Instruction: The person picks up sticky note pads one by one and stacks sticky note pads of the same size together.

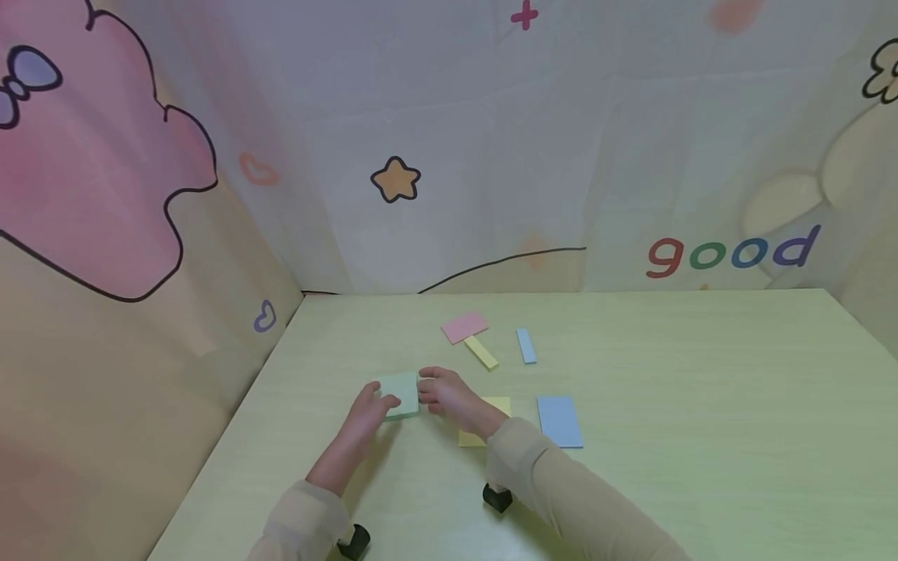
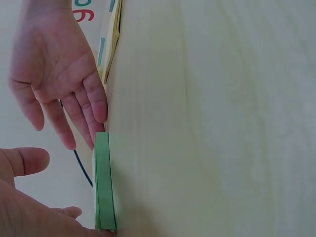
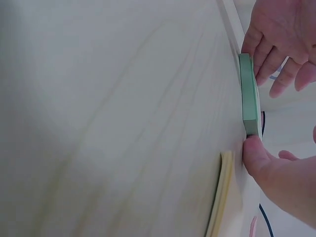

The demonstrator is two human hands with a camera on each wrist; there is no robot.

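A pale green sticky note pad (image 1: pixel 401 396) lies flat on the table between my two hands. My left hand (image 1: pixel 367 411) is at its left edge, fingertips against the side and thumb reaching over the near corner. From the opposite side my right hand (image 1: pixel 452 399) meets the right edge, fingers extended and loosely bent. The right wrist view shows the pad's thick green side (image 3: pixel 249 91) with fingers at both ends. Under my right wrist sits a yellow pad (image 1: pixel 500 405), partly hidden by it.
To the right lies a blue pad (image 1: pixel 560 421). Farther back are a pink pad (image 1: pixel 463 327), a narrow yellow strip pad (image 1: pixel 481 353) beside it and a narrow blue strip pad (image 1: pixel 526 346). A printed cloth (image 1: pixel 484 156) hangs behind the table.
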